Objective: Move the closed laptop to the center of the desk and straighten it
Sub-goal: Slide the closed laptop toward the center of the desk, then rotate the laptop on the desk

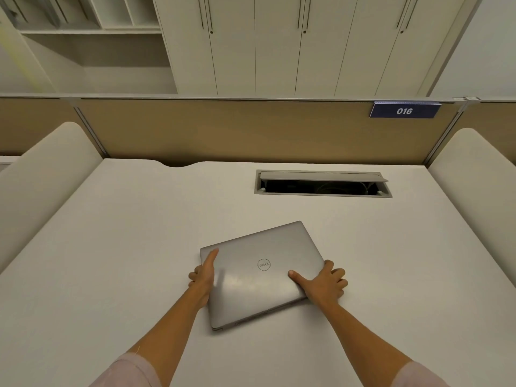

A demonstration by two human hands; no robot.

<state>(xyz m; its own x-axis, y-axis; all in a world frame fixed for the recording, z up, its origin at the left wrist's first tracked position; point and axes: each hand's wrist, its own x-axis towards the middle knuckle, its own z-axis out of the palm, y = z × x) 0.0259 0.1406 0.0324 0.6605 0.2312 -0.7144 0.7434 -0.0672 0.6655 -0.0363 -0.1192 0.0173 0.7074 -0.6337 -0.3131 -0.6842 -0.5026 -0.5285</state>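
Note:
A closed silver laptop [259, 272] with a round logo on its lid lies on the white desk [111, 261], near the middle and a little toward the front. It sits skewed, its far edge rising toward the right. My left hand [203, 275] grips its left edge, thumb on the lid and fingers curled under the side. My right hand [324, 283] holds the right near corner, thumb on top and fingers wrapped around the edge.
An open cable hatch [322, 184] is set in the desk behind the laptop. A tan partition [223, 129] with a blue "016" sign [405, 110] closes the back. Padded side dividers [47, 177] [480, 174] flank the desk. Cabinets stand beyond.

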